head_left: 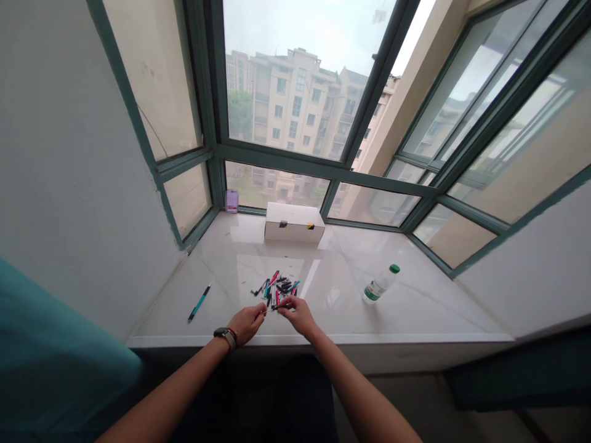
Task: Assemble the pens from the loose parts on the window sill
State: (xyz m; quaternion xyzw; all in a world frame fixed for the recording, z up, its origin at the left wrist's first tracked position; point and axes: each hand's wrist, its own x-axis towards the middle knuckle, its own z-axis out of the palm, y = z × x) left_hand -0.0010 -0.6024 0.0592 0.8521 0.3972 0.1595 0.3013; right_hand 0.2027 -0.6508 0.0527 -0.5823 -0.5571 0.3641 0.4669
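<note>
My left hand (247,323), with a watch and a red band on its wrist, is closed in a pinch on a thin, pale stick-like piece whose kind is too small to tell. Close beside it, my right hand (298,315) pinches a dark pen part (281,306) between thumb and fingers. Both hands are just in front of a pile of pen parts (282,287) in black, pink and turquoise, with small metallic bits among them. To the left lies a whole turquoise and black pen (199,303), apart from the pile.
The white marble-look sill (332,317) ends at a front edge near my forearms. A closed white box (294,230) stands by the window, with a small purple packet (231,201) to its left. On the right is a clear bottle with a green cap (379,285).
</note>
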